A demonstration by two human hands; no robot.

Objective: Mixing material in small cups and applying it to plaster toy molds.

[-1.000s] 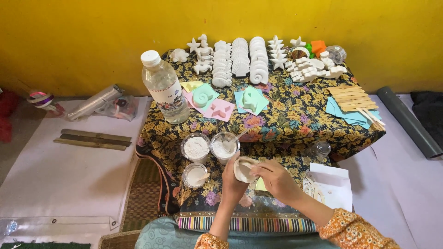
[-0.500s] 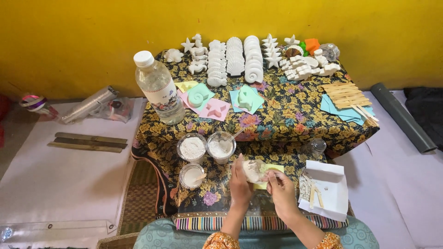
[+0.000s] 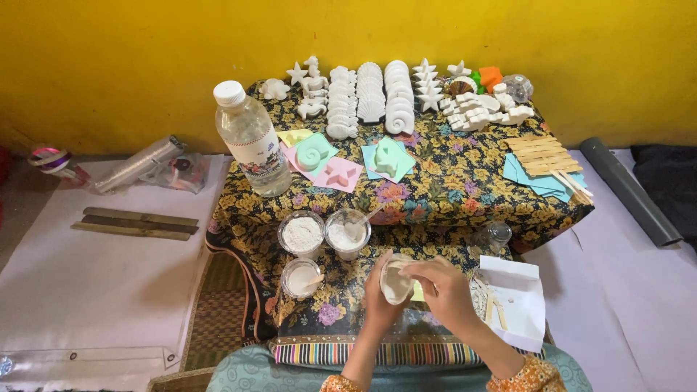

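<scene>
A small white shell-shaped mould is held low in the middle of the frame, clamped in the left hand. The right hand grip is pinched together on its rim, above the flowery cloth-covered worktop.

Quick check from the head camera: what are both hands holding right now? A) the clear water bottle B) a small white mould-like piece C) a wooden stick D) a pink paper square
B: the left hand and right hand together cradle a small white mould-like piece, while the water bottle stands untouched on the patterned cloth.
</scene>
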